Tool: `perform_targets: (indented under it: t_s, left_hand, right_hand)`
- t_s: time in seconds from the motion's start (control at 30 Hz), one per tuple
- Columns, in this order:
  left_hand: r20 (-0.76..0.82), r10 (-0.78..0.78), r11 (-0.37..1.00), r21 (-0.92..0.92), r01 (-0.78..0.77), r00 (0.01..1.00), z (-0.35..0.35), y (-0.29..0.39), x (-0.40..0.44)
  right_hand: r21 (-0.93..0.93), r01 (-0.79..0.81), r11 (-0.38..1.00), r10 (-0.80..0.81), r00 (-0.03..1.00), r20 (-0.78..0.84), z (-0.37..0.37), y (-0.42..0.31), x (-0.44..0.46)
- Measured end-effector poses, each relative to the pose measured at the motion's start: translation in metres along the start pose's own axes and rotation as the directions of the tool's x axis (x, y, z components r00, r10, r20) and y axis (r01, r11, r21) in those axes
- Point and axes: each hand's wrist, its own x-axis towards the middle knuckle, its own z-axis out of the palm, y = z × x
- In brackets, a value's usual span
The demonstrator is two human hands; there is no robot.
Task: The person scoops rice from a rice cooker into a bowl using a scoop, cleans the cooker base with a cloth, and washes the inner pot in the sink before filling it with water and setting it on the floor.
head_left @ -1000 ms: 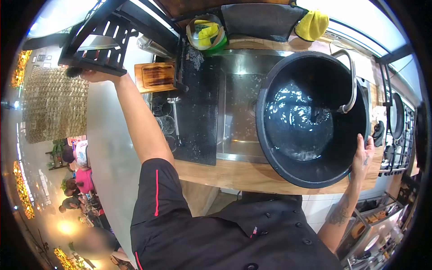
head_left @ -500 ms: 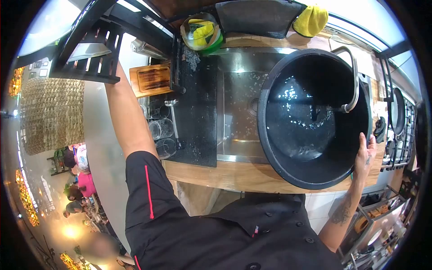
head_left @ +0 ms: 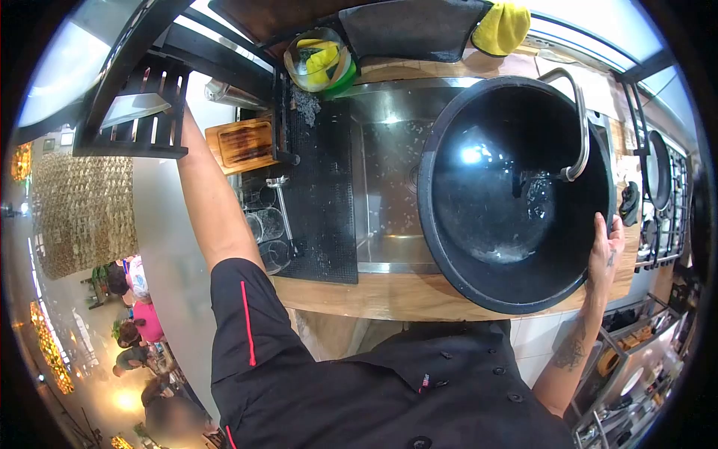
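Observation:
A large round black tub (head_left: 479, 224) rests tilted over the steel sink (head_left: 393, 172), with a little water glinting at its bottom. My right hand (head_left: 607, 251) grips the tub's rim on the right side, thumb and fingers over the edge. The curved metal faucet (head_left: 580, 135) reaches over the tub's mouth. My left arm stretches up to a black slatted rack (head_left: 142, 112) at the upper left. Behind its slats the left hand is hidden, so its fingers and anything in them cannot be seen. A pale plate-like object (head_left: 131, 110) shows on the rack.
Left of the sink lies a black drain mat (head_left: 318, 194), with glasses (head_left: 273, 254) and a wooden board (head_left: 243, 144) beside it. A container with yellow sponges (head_left: 318, 63) and a yellow cloth (head_left: 501, 30) are at the back. A stove (head_left: 673, 194) stands right; people sit at lower left.
The view has shifted slightly. Bright ripples in the tub have shrunk to a calmer surface with one strong glare spot. My right hand keeps its hold on the rim; the left arm stays raised.

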Motion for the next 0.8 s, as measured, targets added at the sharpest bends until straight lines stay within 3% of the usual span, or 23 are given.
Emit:
perform_targets:
  t_s: [0.4,0.53,0.57,0.63,0.7,0.77,0.8]
  left_hand:
    - [0.202,0.19,0.923,0.297,-0.245,0.961,0.028,-0.011,0.004]
    - [0.352,0.212,0.803,0.469,-0.367,0.912,0.015,-0.026,0.007]
    - [0.429,0.169,0.744,0.535,-0.4,0.887,0.008,-0.032,0.005]
    - [0.568,-0.116,0.638,0.671,-0.377,0.815,-0.02,-0.036,-0.015]
    - [0.541,-0.487,0.586,0.784,-0.203,0.685,-0.045,-0.011,-0.059]
    - [0.561,-0.657,0.606,0.79,-0.089,0.503,-0.045,-0.007,-0.086]
    - [0.563,-0.679,0.615,0.787,-0.054,0.47,-0.052,0.011,-0.093]
  right_hand:
    - [0.031,-0.018,0.999,0.017,0.999,0.029,0.001,-0.003,0.0]
    - [0.016,-0.029,0.999,0.029,1.0,0.0,0.002,-0.001,-0.001]
    - [0.031,-0.037,0.999,0.037,0.999,-0.02,0.002,0.0,0.0]
    - [0.021,-0.022,1.0,0.022,1.0,-0.005,0.003,-0.008,-0.001]
    - [0.013,-0.011,1.0,0.011,1.0,0.009,0.004,-0.01,-0.001]
    - [0.042,0.0,0.999,-0.001,1.0,0.006,0.005,-0.009,-0.001]
    - [0.048,0.005,0.999,-0.006,1.0,0.017,0.006,-0.009,-0.002]
